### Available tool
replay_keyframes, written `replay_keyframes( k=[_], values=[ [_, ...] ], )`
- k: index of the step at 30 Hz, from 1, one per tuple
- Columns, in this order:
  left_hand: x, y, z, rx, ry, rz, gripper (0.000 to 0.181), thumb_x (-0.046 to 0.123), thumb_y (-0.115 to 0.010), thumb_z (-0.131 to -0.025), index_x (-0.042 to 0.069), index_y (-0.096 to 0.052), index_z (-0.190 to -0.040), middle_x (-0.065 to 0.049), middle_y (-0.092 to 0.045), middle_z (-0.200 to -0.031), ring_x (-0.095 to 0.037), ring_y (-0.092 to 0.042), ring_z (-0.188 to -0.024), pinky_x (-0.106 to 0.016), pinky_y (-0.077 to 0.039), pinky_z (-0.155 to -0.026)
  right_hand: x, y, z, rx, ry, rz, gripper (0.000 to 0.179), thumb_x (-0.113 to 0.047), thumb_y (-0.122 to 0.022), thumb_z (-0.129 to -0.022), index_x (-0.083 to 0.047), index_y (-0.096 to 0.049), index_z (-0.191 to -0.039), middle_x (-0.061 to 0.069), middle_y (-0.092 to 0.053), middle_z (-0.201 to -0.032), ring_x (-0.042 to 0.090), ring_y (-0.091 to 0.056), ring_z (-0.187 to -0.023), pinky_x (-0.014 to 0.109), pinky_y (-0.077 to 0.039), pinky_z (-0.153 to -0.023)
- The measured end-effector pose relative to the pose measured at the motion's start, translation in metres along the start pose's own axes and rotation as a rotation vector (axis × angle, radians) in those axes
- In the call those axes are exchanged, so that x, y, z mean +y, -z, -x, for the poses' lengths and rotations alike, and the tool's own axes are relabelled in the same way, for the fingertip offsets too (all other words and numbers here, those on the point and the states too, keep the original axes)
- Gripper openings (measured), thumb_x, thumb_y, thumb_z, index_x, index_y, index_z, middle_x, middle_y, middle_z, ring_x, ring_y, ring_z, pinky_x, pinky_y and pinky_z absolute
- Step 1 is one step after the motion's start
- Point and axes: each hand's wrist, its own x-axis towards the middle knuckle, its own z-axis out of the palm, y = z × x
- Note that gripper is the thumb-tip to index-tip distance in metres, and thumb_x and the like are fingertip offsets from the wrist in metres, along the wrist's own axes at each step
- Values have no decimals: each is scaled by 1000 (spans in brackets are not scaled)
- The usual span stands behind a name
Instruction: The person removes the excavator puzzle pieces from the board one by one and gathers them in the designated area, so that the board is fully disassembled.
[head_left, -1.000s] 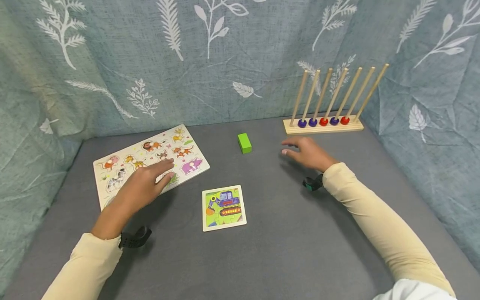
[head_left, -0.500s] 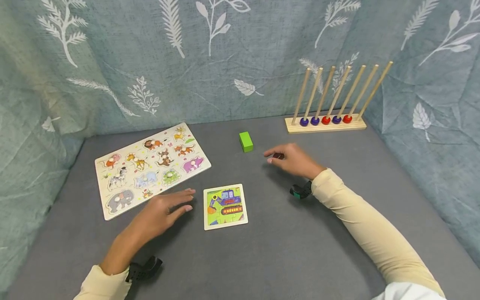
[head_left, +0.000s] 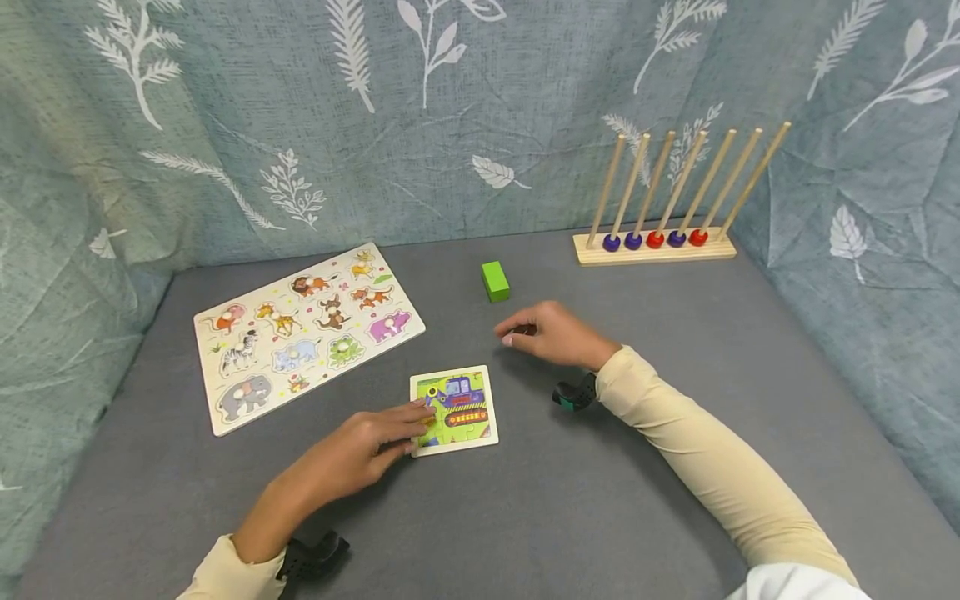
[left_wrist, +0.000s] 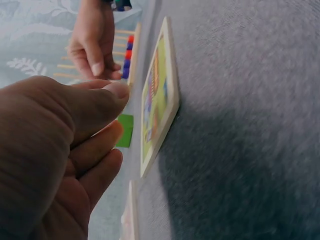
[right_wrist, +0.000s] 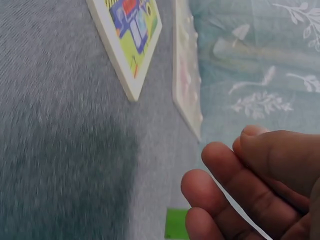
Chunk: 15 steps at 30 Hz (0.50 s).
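A small square jigsaw puzzle (head_left: 468, 400) of a purple digger in a pale wooden frame lies flat on the grey table. My left hand (head_left: 378, 450) overlaps its left edge in the head view, while the left wrist view shows a gap between the loosely bent fingers and the frame (left_wrist: 162, 120). To the puzzle's upper right hovers my right hand (head_left: 558, 333), fingers loosely curled around nothing. Just beyond that hand sits a green block (head_left: 495, 282), its lower part also seen past my fingers (right_wrist: 200, 185) in the right wrist view.
At left lies a wooden peg puzzle board (head_left: 307, 333) with several animal pieces. A rack of upright wooden rods (head_left: 656, 255) with red and blue beads stands at the back right. A patterned curtain (head_left: 420, 183) hangs behind the table.
My left hand has moved right and nearer, from over the animal board to the digger puzzle's left edge. My right hand has come left and nearer, away from the bead rack.
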Motion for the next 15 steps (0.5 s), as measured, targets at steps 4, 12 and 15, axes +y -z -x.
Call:
replay_keyframes(
  k=[4,12,15],
  values=[
    [1,-5,-5,-62,0,14,32,-8,-67,-86,-2,-69,-118,-13,-58,-134,-33,-48,-129,-48,-44,-99,-3,-6,-5,-53,-3,-13,23,-8,-61,-97,-2,-71,-117,7,-70,-111,16,-65,-100,31,-53,-80],
    [4,-15,-11,-204,33,32,33,-6,-60,-92,1,-66,-124,-10,-48,-145,-32,-33,-139,-46,-39,-104,-12,-21,-12,-126,15,-10,23,-8,-58,-98,-3,-71,-117,7,-70,-114,15,-64,-105,29,-51,-86],
    [4,-16,-12,-214,40,40,34,-6,-59,-93,0,-64,-127,-9,-46,-147,-30,-32,-140,-46,-39,-105,-17,-27,-15,-148,48,-14,23,-9,-60,-98,-2,-71,-117,8,-69,-114,15,-64,-104,27,-51,-87]
  ],
)
